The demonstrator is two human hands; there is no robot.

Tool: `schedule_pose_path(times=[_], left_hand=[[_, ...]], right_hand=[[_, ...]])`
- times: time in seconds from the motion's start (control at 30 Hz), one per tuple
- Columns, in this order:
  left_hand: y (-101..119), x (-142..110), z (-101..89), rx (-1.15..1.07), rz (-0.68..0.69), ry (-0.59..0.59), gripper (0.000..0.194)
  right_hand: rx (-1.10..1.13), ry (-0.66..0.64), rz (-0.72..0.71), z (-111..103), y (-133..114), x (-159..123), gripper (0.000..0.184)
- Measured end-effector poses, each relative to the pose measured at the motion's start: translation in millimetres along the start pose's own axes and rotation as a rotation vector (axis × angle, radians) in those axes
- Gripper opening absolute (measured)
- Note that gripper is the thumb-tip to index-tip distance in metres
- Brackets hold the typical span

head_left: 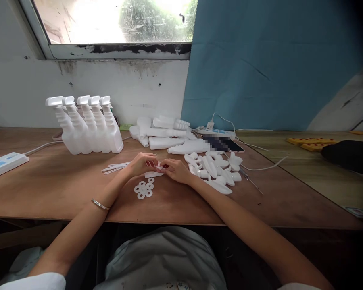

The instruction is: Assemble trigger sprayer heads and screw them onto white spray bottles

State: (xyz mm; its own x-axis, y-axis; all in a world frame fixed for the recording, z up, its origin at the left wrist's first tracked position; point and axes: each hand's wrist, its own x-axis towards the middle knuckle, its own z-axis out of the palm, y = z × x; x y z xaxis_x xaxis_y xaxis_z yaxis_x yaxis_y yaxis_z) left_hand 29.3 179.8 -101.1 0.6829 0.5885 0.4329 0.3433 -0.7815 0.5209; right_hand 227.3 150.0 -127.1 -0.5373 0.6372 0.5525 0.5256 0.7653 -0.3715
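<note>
My left hand (pixel 143 164) and my right hand (pixel 176 170) meet over the table, fingers closed on one white spray head (pixel 153 175). Its lower part shows beneath my fingertips, while the rest is mostly hidden by them. Just below lie several flat white washers (pixel 141 189), ring-shaped and bunched together. Thin white tubes (pixel 116 166) lie beside my left wrist and run partly behind it. To the right of my right hand is a loose pile of white spray heads (pixel 211 167).
Several white spray bottles (pixel 92 133) with heads on stand at the back left. More white bottles (pixel 166 133) lie behind my hands. A tablet (pixel 230 145), a screwdriver (pixel 251 180) and white cables are on the right; a power strip (pixel 6 164) is far left.
</note>
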Motion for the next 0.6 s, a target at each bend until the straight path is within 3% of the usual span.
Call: schedule_pose_path(times=[0.3,0.43,0.6], left_hand=[[6,0,-0.9,0.088,0.012,-0.026,0.028],[6,-2,-1.8,0.103,-0.004,-0.013,0.032],[9,-4,-5.1,0.233,0.030,-0.065,0.031]], right_hand=[[-0.050,-0.063,-0.038,-9,-8,1,0.016],[-0.055,-0.021,-0.048,-7,-9,-1,0.013],[0.011,0.036,-0.003,-4,-12,-4,0.041]])
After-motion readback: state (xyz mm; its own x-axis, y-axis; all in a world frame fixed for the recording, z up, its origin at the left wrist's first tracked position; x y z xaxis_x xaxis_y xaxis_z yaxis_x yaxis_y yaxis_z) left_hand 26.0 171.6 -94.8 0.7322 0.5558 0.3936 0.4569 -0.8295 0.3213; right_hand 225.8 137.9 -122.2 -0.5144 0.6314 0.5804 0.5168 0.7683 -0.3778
